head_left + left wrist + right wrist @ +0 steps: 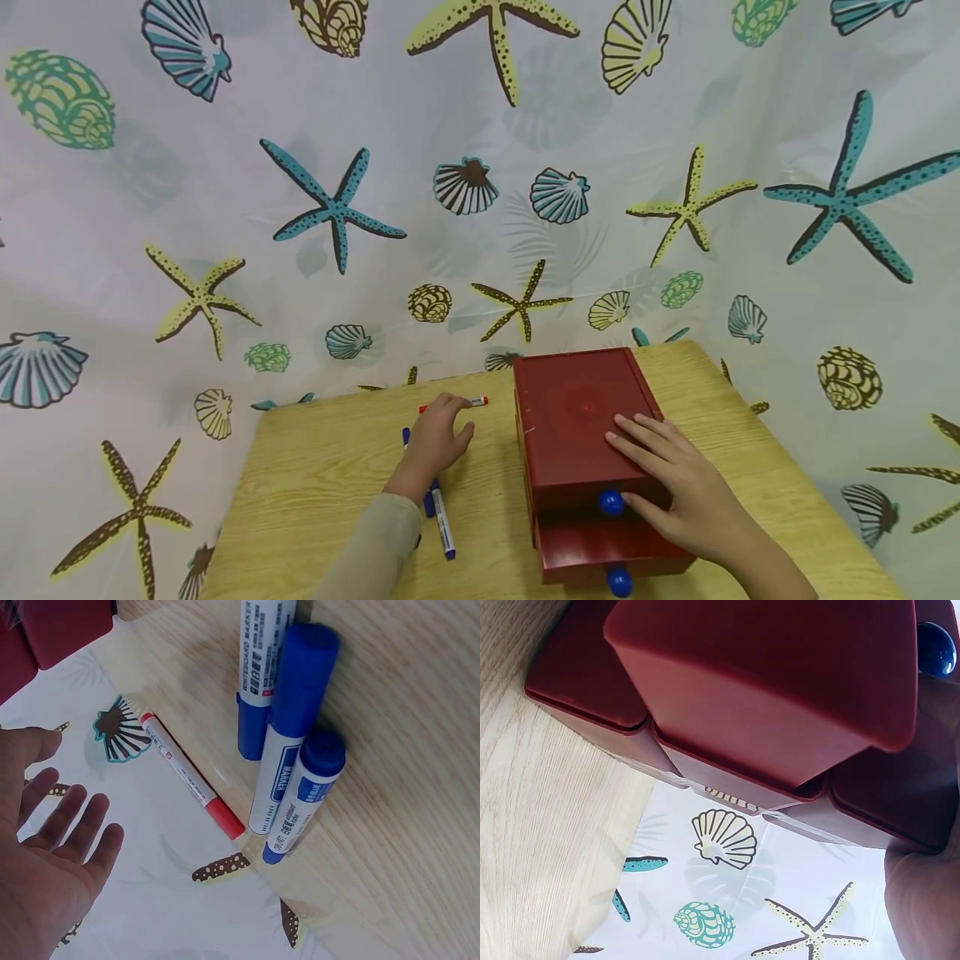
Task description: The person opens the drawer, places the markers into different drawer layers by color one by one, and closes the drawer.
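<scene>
My left hand [432, 446] hangs over the wooden table with relaxed fingers and holds nothing. Near its fingertips lies a red whiteboard marker [478, 402]. Three blue whiteboard markers lie close together in the left wrist view, one with a thick blue cap [305, 675]; the hand partly covers them from the head. My right hand [686, 487] rests on a dark red drawer box [570, 417], its fingers extended over the top. Its thumb is at the blue knob [611, 502] of the upper drawer. Below, the lower drawer [577, 550] is pulled out; the right wrist view shows its side [742, 727].
The wooden table [322, 500] meets a white curtain [480, 242] printed with shells and starfish at its back and sides. The lower drawer's blue knob [619, 582] sticks out toward the table's front.
</scene>
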`<state>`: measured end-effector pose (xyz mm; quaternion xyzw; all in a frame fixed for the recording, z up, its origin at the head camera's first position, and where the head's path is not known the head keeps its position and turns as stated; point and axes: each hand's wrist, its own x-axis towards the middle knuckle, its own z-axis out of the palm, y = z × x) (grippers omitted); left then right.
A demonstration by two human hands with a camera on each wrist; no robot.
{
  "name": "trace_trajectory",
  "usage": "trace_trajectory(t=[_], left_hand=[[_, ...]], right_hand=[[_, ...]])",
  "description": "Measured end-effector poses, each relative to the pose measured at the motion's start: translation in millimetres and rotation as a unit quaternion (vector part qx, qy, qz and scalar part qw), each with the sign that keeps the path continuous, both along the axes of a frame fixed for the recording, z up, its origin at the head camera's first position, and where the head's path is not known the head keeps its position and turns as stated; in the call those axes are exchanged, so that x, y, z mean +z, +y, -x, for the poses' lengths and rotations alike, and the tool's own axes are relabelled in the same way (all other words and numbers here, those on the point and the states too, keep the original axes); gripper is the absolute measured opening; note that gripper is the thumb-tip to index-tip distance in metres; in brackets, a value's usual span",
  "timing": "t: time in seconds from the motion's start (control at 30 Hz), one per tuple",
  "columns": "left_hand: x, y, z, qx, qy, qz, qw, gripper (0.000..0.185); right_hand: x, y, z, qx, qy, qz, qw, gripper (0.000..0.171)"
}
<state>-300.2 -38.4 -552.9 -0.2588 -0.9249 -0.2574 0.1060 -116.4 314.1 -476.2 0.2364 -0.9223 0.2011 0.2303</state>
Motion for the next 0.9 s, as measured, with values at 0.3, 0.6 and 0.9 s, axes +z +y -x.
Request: trace_trajectory(t=[0.3,0.6,0.9], left_hand=[[-6.0,4,8.0,0.018,-0.011,-0.006,0.9998,0.03],[-14.3,5,16.5,0.021,-0.045,0.003,0.9988,0.047],[-24.5,0,28.3,0.04,-0.071,0.018,0.9965,0.05]], right_hand=[[-0.2,-1,-1.2,0.004,0.01,-0.006,1.0,0.087],[-4.2,-2,-5.9,-0.008,0.007,-0.007,1.0,0.087],[-3.1,-3,-5.3,-0.007,0.012,-0.008,1.0,0.087]])
